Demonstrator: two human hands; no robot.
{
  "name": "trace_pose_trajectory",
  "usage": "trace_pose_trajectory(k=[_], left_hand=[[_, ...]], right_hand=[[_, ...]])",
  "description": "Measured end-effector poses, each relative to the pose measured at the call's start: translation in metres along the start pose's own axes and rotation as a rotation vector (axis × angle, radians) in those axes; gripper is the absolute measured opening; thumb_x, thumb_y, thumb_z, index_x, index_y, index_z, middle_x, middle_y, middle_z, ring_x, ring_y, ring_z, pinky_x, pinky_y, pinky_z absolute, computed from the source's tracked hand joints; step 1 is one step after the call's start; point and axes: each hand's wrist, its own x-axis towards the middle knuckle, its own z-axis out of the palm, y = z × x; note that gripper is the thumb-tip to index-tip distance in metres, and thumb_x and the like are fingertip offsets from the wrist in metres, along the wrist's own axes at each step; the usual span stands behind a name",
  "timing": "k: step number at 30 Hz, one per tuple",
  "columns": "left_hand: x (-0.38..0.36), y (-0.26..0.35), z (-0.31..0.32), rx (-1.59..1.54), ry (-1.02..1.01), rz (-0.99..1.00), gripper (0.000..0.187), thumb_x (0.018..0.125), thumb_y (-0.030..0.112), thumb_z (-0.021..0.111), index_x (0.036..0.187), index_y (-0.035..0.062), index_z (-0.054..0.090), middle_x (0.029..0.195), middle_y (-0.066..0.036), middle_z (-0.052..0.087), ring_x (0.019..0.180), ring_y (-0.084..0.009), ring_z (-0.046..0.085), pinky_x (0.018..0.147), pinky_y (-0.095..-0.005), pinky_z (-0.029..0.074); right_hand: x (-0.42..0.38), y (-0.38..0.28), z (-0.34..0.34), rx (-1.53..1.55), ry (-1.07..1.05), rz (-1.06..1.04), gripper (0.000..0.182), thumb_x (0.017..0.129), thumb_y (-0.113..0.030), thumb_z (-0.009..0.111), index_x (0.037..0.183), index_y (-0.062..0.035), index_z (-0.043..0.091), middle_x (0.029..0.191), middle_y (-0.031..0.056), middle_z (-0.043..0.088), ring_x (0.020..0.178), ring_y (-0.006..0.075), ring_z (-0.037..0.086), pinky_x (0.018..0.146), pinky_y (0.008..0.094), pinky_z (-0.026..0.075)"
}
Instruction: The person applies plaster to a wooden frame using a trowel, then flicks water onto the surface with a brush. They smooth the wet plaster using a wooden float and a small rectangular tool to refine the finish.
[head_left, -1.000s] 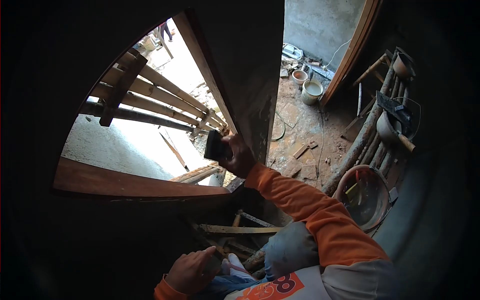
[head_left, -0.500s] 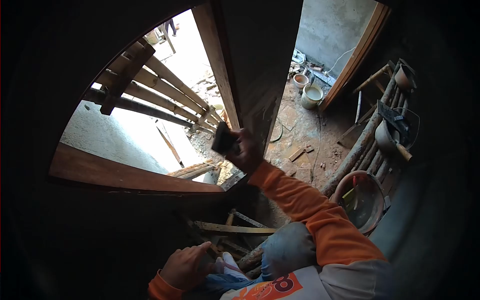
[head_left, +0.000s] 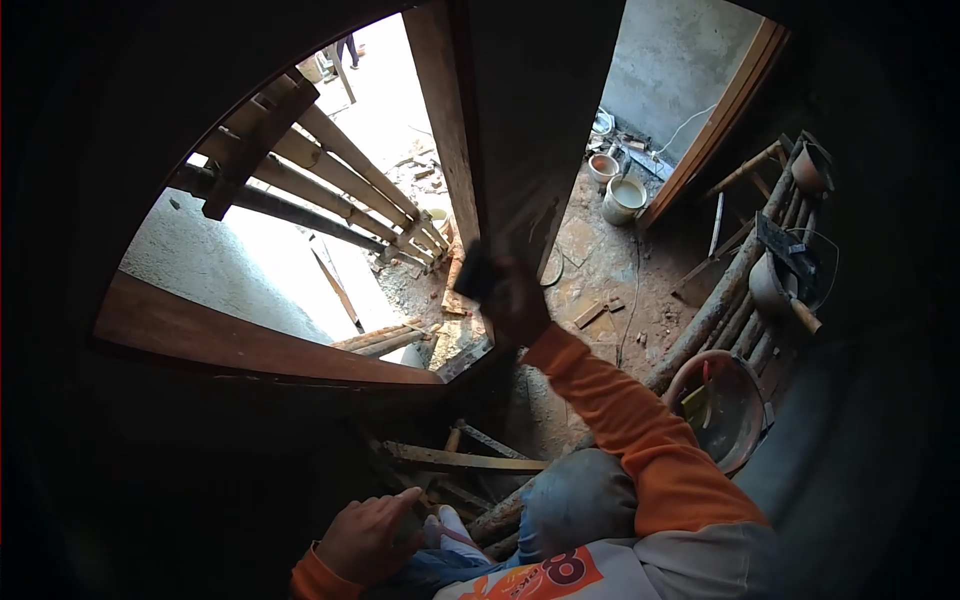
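Observation:
My right hand (head_left: 518, 305), at the end of an orange sleeve, is closed around a dark, blocky piece (head_left: 478, 277). That piece is up against the edge of the dark wall strip (head_left: 530, 120) between the window opening and the doorway; its exact kind is lost in shadow and blur. Low in the view, my left hand (head_left: 368, 535) lies over my bent left knee, fingers loosely curved and the thumb side partly hidden. Below the window, a reddish wooden sill (head_left: 230, 340) runs toward the right hand.
At right, a pole platform (head_left: 715, 310) carries a large tub (head_left: 685, 385), a bowl (head_left: 768, 285) with a dark tool, and another bowl (head_left: 812, 168). Buckets (head_left: 625, 198) stand by the doorway. Bamboo poles (head_left: 330, 170) cross outside the window. A plank (head_left: 460, 457) lies beneath me.
My right hand has shifted slightly right with the dark blocky piece, from the window side onto the wall strip's edge. The view has tilted a little; my left hand stays put.

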Motion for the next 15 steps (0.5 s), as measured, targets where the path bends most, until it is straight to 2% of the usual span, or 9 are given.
trace_pose_trajectory(k=[1,2,3,6,8,10,11,12,15], left_hand=[[-0.001,0.001,-0.001,-0.003,0.012,-0.005,0.054,0.077,0.028,0.067,0.122,0.0031,0.048,0.086,-0.01,0.063,0.075,-0.024,0.062,0.064,-0.0346,0.045],[-0.006,0.005,-0.003,0.017,-0.002,-0.022,0.054,0.075,0.026,0.069,0.12,0.0032,0.049,0.085,-0.009,0.063,0.074,-0.0229,0.063,0.063,-0.0339,0.046],[-0.009,0.007,-0.003,0.036,-0.026,-0.037,0.054,0.074,0.023,0.072,0.119,0.0033,0.051,0.083,-0.007,0.063,0.073,-0.0219,0.063,0.063,-0.0332,0.047],[-0.01,0.006,-0.005,0.024,-0.056,-0.065,0.055,0.076,0.029,0.067,0.121,0.0035,0.048,0.086,-0.01,0.063,0.077,-0.024,0.063,0.064,-0.0341,0.046],[-0.008,0.003,-0.005,0.021,-0.05,-0.071,0.055,0.076,0.028,0.067,0.121,0.0036,0.048,0.086,-0.01,0.063,0.077,-0.0241,0.063,0.064,-0.0341,0.046],[-0.001,0.001,-0.002,0.015,-0.04,-0.067,0.055,0.076,0.028,0.068,0.122,0.0036,0.048,0.086,-0.01,0.063,0.077,-0.0242,0.063,0.064,-0.0342,0.046],[0.004,0.001,-0.001,0.022,-0.012,-0.036,0.056,0.076,0.027,0.068,0.122,0.0037,0.048,0.086,-0.01,0.063,0.076,-0.0242,0.063,0.064,-0.0344,0.046],[0.005,0.001,0.0,0.028,0.007,-0.006,0.056,0.075,0.027,0.069,0.122,0.0038,0.048,0.086,-0.01,0.063,0.075,-0.0242,0.062,0.064,-0.0346,0.045],[0.001,0.002,-0.002,-0.004,-0.046,-0.07,0.057,0.075,0.026,0.07,0.123,0.0038,0.048,0.087,-0.01,0.063,0.076,-0.0236,0.062,0.066,-0.0347,0.046]], right_hand=[[0.022,-0.01,-0.013,0.118,0.193,0.083,0.046,0.067,-0.011,0.072,0.108,0.0002,0.055,0.101,0.0172,0.057,0.098,0.0319,0.057,0.088,0.0345,0.045],[0.046,0.028,-0.044,-0.544,0.172,-0.18,0.039,0.07,-0.007,0.072,0.106,-0.0004,0.056,0.097,0.0112,0.06,0.095,0.0248,0.058,0.084,0.0321,0.046],[0.085,-0.002,-0.067,-0.311,0.29,-0.047,0.035,0.073,-0.01,0.073,0.102,-0.0014,0.057,0.096,0.0097,0.061,0.093,0.0197,0.058,0.083,0.0316,0.046],[0.166,-0.002,-0.107,-0.107,0.249,-0.168,0.034,0.074,-0.016,0.073,0.102,-0.0035,0.057,0.095,0.0107,0.06,0.089,0.0242,0.059,0.082,0.0332,0.047],[0.144,-0.024,-0.076,-0.467,0.168,-0.335,0.03,0.078,-0.01,0.067,0.105,-0.0025,0.054,0.094,0.0121,0.06,0.083,0.0218,0.059,0.078,0.0323,0.048],[0.084,0.02,-0.029,-0.717,0.151,-0.47,0.042,0.074,-0.016,0.068,0.111,-0.0033,0.053,0.104,0.0173,0.057,0.092,0.0312,0.059,0.081,0.0359,0.048],[0.041,0.02,-0.007,-0.54,0.059,-0.124,0.045,0.075,-0.018,0.067,0.114,-0.0026,0.051,0.106,0.0186,0.056,0.1,0.035,0.056,0.085,0.0371,0.046],[0.013,0.026,-0.01,-0.292,-0.162,-0.266,0.044,0.078,-0.021,0.065,0.115,-0.0029,0.051,0.108,0.0188,0.056,0.101,0.033,0.057,0.086,0.0368,0.046],[0.005,0.057,-0.044,-0.285,0.024,0.012,0.045,0.078,-0.02,0.067,0.115,-0.0023,0.05,0.105,0.0162,0.059,0.1,0.0287,0.059,0.085,0.0351,0.047]])
